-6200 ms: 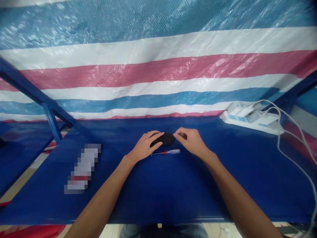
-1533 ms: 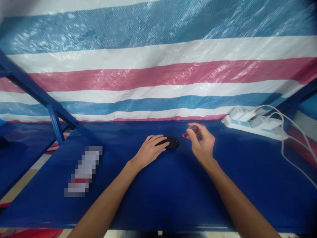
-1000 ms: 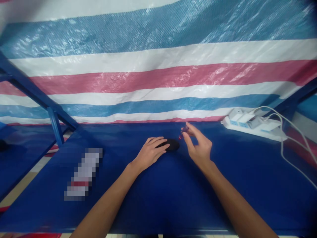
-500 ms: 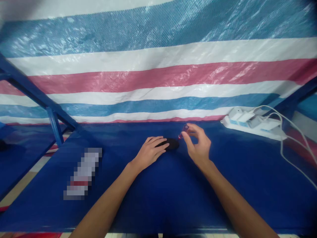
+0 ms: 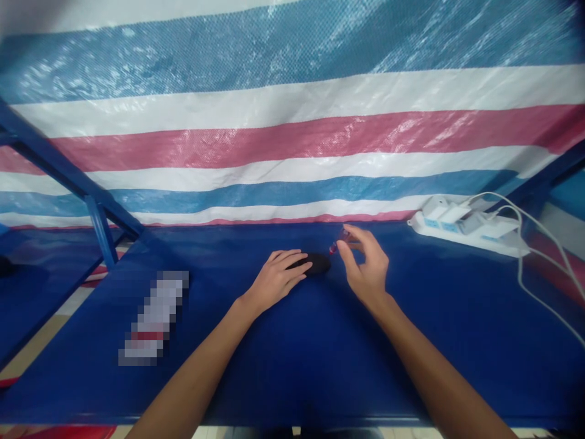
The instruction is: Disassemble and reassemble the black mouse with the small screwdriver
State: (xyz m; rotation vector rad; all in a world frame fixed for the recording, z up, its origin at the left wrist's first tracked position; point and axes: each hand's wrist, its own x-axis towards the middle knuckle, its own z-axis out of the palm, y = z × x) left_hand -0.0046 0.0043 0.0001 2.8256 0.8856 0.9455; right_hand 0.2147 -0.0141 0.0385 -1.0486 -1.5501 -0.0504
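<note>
A black computer mouse [image 5: 319, 264] lies on the blue tabletop [image 5: 292, 347]. My left hand [image 5: 280, 274] holds it from the left, fingers laid over its near end and thumb along its side. Just to the right of the mouse, my right hand [image 5: 364, 259] is raised a little, thumb and forefinger pinching a small see-through object [image 5: 342, 236]. A red part [image 5: 333, 249] shows at its lower end, close to the mouse's right end but seemingly apart from it. The object is too small and blurred to name, and my fingers hide some of it.
At the back right lies a white power strip [image 5: 470, 235] with plugged-in chargers and white cables [image 5: 539, 300]. A pixelated flat item [image 5: 155, 317] is on the left. Blue metal frame bars [image 5: 103, 231] flank the table, and a striped plastic sheet [image 5: 292, 140] hangs behind.
Both hands keep almost the same places. The small see-through object in my right hand has turned or shifted slightly between the fingers; the mouse stays where it was.
</note>
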